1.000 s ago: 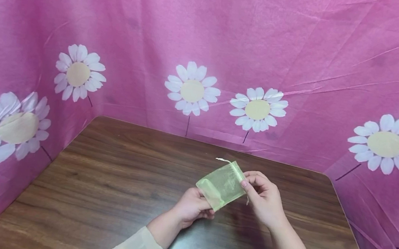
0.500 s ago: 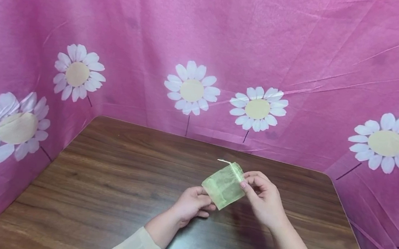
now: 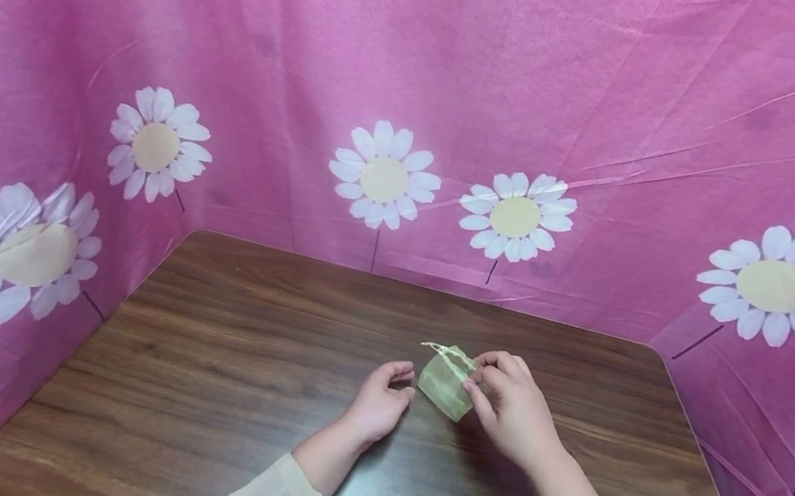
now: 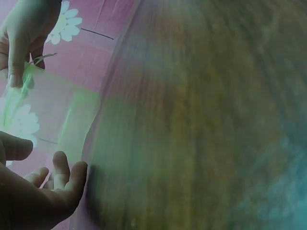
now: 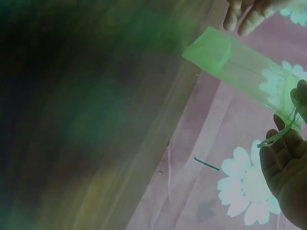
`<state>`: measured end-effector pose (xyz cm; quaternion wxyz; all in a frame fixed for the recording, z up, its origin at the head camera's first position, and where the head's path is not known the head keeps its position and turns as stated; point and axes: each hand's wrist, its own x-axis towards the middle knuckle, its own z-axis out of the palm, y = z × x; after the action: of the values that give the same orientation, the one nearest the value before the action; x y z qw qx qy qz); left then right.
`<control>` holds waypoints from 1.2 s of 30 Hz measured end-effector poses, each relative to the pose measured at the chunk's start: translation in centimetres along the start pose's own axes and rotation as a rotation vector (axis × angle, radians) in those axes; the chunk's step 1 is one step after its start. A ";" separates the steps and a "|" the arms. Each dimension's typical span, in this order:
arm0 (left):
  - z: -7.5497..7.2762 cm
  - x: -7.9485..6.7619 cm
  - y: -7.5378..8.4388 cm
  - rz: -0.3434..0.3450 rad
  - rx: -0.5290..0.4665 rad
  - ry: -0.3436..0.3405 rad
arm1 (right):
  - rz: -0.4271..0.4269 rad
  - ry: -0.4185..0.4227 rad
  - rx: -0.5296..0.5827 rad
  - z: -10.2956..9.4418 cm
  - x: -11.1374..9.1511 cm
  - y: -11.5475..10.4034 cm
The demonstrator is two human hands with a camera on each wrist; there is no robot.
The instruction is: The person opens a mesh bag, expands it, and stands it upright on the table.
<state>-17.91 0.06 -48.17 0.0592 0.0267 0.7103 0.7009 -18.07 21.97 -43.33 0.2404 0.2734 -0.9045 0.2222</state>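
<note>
A sheer, light green drawstring pouch [image 3: 447, 387] hangs above the table, its pale cord trailing from the gathered top edge. My right hand [image 3: 516, 406] pinches that top edge between thumb and fingers. In the right wrist view the pouch [image 5: 244, 67] is see-through, with a denser green patch at its bottom end; what makes the patch I cannot tell. Just left of the pouch, my left hand [image 3: 380, 403] is held with loosely bent fingers and grips nothing. The left wrist view shows a gap between the left hand [image 4: 48, 191] and the right hand [image 4: 29, 33].
Below both hands spreads a brown wood-grain table [image 3: 224, 359] with rounded far corners. A pink cloth [image 3: 423, 50] printed with white daisies hangs around its back and sides.
My left hand has come off the bottom of the pouch and drawn slightly left. In my right hand, the pouch has dropped a little and tilted more upright.
</note>
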 end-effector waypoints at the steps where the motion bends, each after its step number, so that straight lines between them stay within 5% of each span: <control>1: 0.0 0.0 0.0 0.009 0.012 -0.003 | 0.001 -0.008 -0.001 0.1 -0.1 0.0; 16: 0.2 -0.3 -0.1 0.000 0.025 0.022 | -0.023 -0.020 0.029 0.0 -0.8 -0.4; 22: 0.2 -0.6 0.1 -0.109 0.009 0.061 | -0.069 -0.017 -0.004 -0.1 -0.6 -0.5; 27: 0.1 -1.2 0.1 -0.198 -0.007 -0.063 | 0.079 0.069 0.113 -0.9 0.3 -0.8; 31: 0.4 -1.3 0.0 -0.152 -0.047 -0.205 | 0.242 0.139 0.300 -1.8 0.9 -1.2; 36: 0.9 -1.2 0.1 -0.121 -0.122 -0.233 | 0.317 0.155 0.421 -2.2 1.1 -1.6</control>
<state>-16.64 0.86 -48.05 0.1851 0.0614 0.6549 0.7301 -17.22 21.48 -40.56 0.2090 0.1545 -0.8487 0.4606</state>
